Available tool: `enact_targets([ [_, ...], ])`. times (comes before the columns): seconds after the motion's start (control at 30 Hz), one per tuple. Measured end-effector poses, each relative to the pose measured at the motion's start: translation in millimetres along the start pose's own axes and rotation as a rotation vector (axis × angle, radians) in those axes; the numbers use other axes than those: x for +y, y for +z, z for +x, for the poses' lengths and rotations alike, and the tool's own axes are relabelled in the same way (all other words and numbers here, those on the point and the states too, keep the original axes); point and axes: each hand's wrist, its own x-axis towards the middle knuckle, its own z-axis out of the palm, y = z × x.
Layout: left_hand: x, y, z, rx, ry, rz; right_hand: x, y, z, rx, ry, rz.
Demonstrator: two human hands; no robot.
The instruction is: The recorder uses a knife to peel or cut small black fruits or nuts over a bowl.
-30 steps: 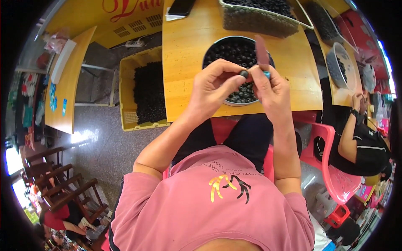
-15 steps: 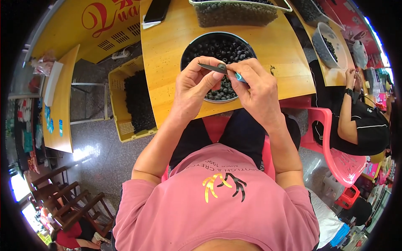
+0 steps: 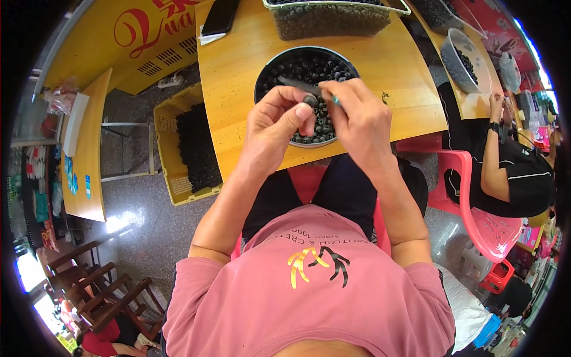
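Over the round dark metal bowl (image 3: 279, 74) heaped with small dark round fruits, both of my hands meet just above its near half. My left hand (image 3: 275, 128) is curled nearly closed, thumb and fingertips pinching one small dark round fruit (image 3: 309, 101) held up at the bowl's middle. My right hand (image 3: 360, 122) is closed around a slim tool with a teal handle (image 3: 336, 101) and a dark narrow blade pointing left across the bowl; its tip lies right at the pinched fruit, though I cannot tell whether it has entered the flesh. I judge that I am in the middle of working a single fruit with the tool, probably coring or pitting it, with plenty left in the bowl. The next move, as I see it, calls for a steady pinch from the left fingers and a small, controlled push or twist of the blade, kept clear of my thumb. The bowl sits on the yellow wooden desk (image 3: 398, 65), near its front edge. Farther off on the desk stands a clear rectangular plastic tub (image 3: 333, 21) filled with more dark fruits, and a black phone (image 3: 220, 16) lies to the far left. Left of the desk, on the floor, a yellow plastic crate (image 3: 169, 157) holds more dark fruit. To the right, another person (image 3: 511, 172) in black sits on a pink plastic chair (image 3: 476, 208).
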Motion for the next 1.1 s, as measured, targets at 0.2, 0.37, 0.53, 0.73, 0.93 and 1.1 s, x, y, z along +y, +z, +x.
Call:
enact_targets([
  [0.2, 21.4, -6.1, -17.3, 0.084, 0.115, 0.196, 4.2, -8.7, 5.3, 0.071, 0.205, 0.184],
  [0.37, 60.2, -68.5, -19.2, 0.531, 0.437, 0.779, 16.6, -15.8, 0.9, 0.032, 0.262, 0.165],
  [0.53, 79.0, -111.3, -25.1, 0.654, 0.557, 1.404, 21.3, -17.7, -4.2, 0.012, 0.312, 0.170],
  [0.73, 52.1, -42.4, 11.4, 0.016, 0.364, 1.286, 17.9, -21.4, -5.7, -0.023, 0.373, 0.266],
  [0.93, -2.7, -27.8, 66.1, -0.354, 0.399, 1.713, 13.6, -30.0, -8.6, -0.028, 0.416, 0.348],
  [1.1, -6.7, -18.3, 78.6, -0.406, 0.249, 1.920, 18.7, -33.0, -15.7, -0.047, 0.421, 0.340],
])
